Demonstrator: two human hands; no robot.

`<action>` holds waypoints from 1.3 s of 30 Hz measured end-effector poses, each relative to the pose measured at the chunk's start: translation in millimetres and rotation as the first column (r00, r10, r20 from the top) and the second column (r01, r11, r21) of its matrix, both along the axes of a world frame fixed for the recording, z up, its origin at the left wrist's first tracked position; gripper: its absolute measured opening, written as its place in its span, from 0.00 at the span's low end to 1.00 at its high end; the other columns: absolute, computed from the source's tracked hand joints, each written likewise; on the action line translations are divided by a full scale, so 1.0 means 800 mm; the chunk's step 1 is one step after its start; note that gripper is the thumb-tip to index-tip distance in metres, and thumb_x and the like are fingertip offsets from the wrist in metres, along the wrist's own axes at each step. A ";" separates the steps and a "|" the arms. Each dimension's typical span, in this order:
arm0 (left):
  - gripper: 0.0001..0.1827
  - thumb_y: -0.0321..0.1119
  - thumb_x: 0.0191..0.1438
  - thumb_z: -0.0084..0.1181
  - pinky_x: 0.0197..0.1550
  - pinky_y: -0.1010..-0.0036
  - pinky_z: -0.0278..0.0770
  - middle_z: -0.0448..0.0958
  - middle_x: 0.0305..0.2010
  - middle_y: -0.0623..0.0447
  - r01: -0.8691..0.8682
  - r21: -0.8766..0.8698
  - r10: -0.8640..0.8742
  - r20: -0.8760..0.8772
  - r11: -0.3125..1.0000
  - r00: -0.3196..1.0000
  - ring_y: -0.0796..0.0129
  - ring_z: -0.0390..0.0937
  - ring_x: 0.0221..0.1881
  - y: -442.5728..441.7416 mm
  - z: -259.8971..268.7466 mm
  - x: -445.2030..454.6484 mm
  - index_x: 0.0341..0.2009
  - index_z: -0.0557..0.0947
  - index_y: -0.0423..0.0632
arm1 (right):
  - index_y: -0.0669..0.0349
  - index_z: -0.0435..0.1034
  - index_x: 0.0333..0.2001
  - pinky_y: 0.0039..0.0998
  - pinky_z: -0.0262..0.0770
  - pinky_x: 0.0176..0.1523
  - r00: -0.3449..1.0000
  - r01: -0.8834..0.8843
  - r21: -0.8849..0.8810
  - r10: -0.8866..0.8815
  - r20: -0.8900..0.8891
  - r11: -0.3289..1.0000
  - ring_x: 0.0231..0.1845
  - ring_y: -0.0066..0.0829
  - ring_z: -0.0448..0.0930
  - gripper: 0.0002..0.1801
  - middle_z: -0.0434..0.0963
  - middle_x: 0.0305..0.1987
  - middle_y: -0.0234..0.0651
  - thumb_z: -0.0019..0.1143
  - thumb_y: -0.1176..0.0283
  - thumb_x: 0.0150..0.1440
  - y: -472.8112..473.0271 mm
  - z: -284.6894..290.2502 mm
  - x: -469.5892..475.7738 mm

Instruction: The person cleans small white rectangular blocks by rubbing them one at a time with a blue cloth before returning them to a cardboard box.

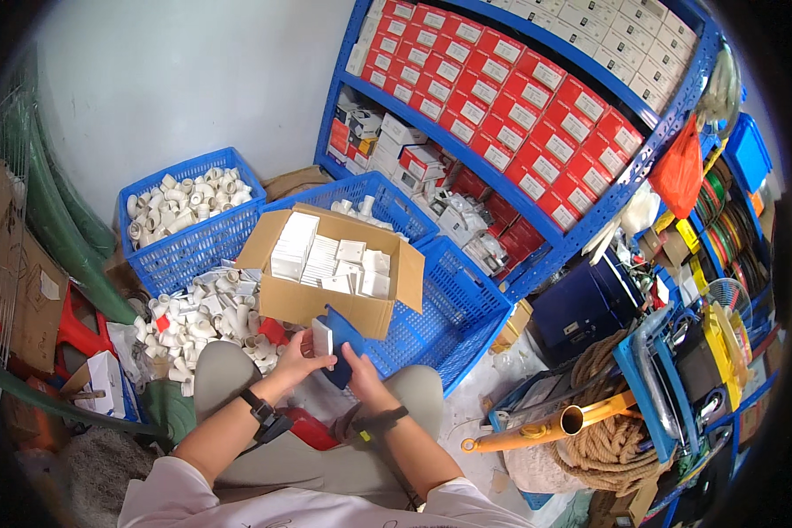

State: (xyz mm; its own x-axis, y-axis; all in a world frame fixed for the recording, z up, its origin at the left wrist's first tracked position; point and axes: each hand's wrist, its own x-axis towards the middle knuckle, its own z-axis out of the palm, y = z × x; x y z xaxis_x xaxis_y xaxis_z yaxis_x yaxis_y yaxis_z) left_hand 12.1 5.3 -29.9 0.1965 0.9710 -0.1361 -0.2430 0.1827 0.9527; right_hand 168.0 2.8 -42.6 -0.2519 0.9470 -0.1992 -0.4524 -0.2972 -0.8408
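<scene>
My left hand (pixel 299 360) holds a flat white plastic plate (pixel 322 339) upright between thumb and fingers. Just to its right, my right hand (pixel 363 374) grips a dark blue cloth or flexible sheet (pixel 344 335), whose exact kind I cannot tell. Beyond both hands stands an open cardboard box (pixel 323 305) with square white plastic plates (pixel 294 251) inside, some stacked in rows and some lying loose. The box rests over the edges of blue plastic crates. White PVC pipe fittings (pixel 237 313) lie in a heap to the left of my hands.
A blue crate (pixel 195 247) of white pipe elbows stands at the back left, another crate (pixel 452 310) right of the box. Blue metal shelving (pixel 435 135) holds red-and-white cartons. At the right are an orange metal tube (pixel 534 432), coiled rope (pixel 610 455) and a dark blue case (pixel 577 310).
</scene>
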 end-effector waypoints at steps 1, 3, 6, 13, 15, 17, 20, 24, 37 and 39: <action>0.42 0.34 0.36 0.69 0.50 0.72 0.67 0.67 0.49 0.48 0.042 0.028 -0.042 -0.007 0.999 0.999 0.66 0.68 0.48 -0.001 0.000 -0.002 0.54 0.60 0.38 | 0.64 0.65 0.45 0.23 0.70 0.42 0.997 -0.013 0.025 0.011 0.076 1.000 0.38 0.22 0.74 0.16 0.73 0.40 0.32 0.43 0.64 0.59 0.005 -0.022 0.004; 0.41 0.33 0.36 0.69 0.50 0.73 0.67 0.68 0.49 0.48 0.031 0.039 -0.030 -0.014 0.999 0.999 0.67 0.68 0.48 0.000 -0.005 -0.005 0.53 0.60 0.38 | 0.63 0.66 0.44 0.22 0.68 0.41 0.980 -0.079 -0.038 0.084 0.182 0.996 0.37 0.20 0.73 0.16 0.73 0.39 0.31 0.42 0.63 0.59 0.008 -0.029 0.001; 0.42 0.34 0.35 0.69 0.50 0.73 0.67 0.68 0.49 0.48 0.020 -0.003 -0.021 -0.030 1.000 0.999 0.67 0.67 0.49 0.005 -0.006 -0.009 0.53 0.61 0.38 | 0.64 0.68 0.41 0.22 0.68 0.40 0.999 -0.001 0.015 0.001 0.049 1.000 0.36 0.18 0.73 0.18 0.74 0.37 0.28 0.43 0.59 0.59 -0.006 0.009 -0.017; 0.33 0.34 0.42 0.64 0.47 0.73 0.67 0.70 0.46 0.50 0.020 -0.107 -0.026 -0.057 0.994 0.998 0.68 0.68 0.46 -0.006 0.004 0.008 0.51 0.64 0.38 | 0.65 0.64 0.48 0.27 0.70 0.45 0.998 -0.001 0.025 0.002 -0.061 1.000 0.41 0.25 0.75 0.18 0.73 0.43 0.34 0.40 0.63 0.60 -0.009 0.012 0.005; 0.31 0.34 0.43 0.63 0.45 0.75 0.67 0.70 0.45 0.50 0.122 -0.141 -0.106 0.117 0.982 0.987 0.69 0.68 0.44 -0.005 0.005 0.001 0.51 0.65 0.39 | 0.64 0.64 0.47 0.26 0.70 0.45 0.999 -0.032 -0.018 0.031 -0.030 0.999 0.40 0.24 0.75 0.19 0.73 0.41 0.34 0.41 0.60 0.59 -0.006 0.006 0.001; 0.30 0.35 0.44 0.62 0.44 0.76 0.67 0.70 0.44 0.51 0.138 -0.113 -0.128 0.092 0.984 0.988 0.70 0.68 0.42 -0.005 -0.003 0.000 0.50 0.66 0.39 | 0.63 0.67 0.44 0.23 0.70 0.42 0.994 -0.053 -0.008 0.053 0.100 0.999 0.39 0.20 0.74 0.19 0.74 0.39 0.32 0.41 0.59 0.59 -0.002 -0.004 0.001; 0.29 0.36 0.45 0.62 0.44 0.76 0.67 0.70 0.44 0.51 0.079 -0.129 -0.079 0.003 0.989 0.997 0.71 0.68 0.43 -0.005 -0.002 -0.001 0.50 0.67 0.39 | 0.63 0.68 0.43 0.24 0.70 0.41 0.995 -0.086 0.013 0.085 0.060 0.996 0.38 0.21 0.74 0.19 0.75 0.39 0.32 0.41 0.58 0.59 0.002 -0.005 -0.003; 0.34 0.43 0.43 0.63 0.46 0.77 0.66 0.71 0.44 0.51 0.031 -0.155 -0.024 0.044 0.987 0.999 0.71 0.69 0.43 -0.003 0.002 0.002 0.50 0.67 0.37 | 0.62 0.67 0.45 0.25 0.72 0.42 0.989 0.034 -0.053 -0.041 -0.143 0.998 0.38 0.24 0.76 0.18 0.75 0.40 0.33 0.41 0.60 0.59 -0.003 0.020 -0.007; 0.26 0.43 0.49 0.57 0.45 0.80 0.66 0.72 0.44 0.55 0.226 -0.183 -0.215 0.078 0.957 0.974 0.76 0.69 0.41 -0.010 0.006 -0.001 0.48 0.71 0.41 | 0.68 0.70 0.38 0.22 0.67 0.38 0.964 -0.010 -0.060 0.025 0.264 0.998 0.31 0.21 0.72 0.23 0.74 0.34 0.32 0.39 0.55 0.59 0.004 -0.012 -0.001; 0.25 0.44 0.48 0.57 0.46 0.80 0.66 0.72 0.43 0.56 0.228 -0.181 -0.214 0.092 0.957 0.972 0.76 0.69 0.41 -0.011 0.009 -0.004 0.47 0.72 0.42 | 0.67 0.69 0.39 0.22 0.67 0.38 0.965 0.030 -0.077 -0.009 0.264 0.997 0.31 0.20 0.72 0.22 0.74 0.34 0.31 0.40 0.56 0.59 0.004 -0.016 -0.002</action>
State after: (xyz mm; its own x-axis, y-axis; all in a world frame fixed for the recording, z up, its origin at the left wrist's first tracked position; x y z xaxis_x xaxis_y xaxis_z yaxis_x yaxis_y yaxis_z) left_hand 9.3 -3.7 -22.8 0.4192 0.8600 -0.2909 -0.2420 0.4146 0.8772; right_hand 166.8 6.1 -55.2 -0.1624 0.9295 -0.3311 -0.2248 -0.3616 -0.9048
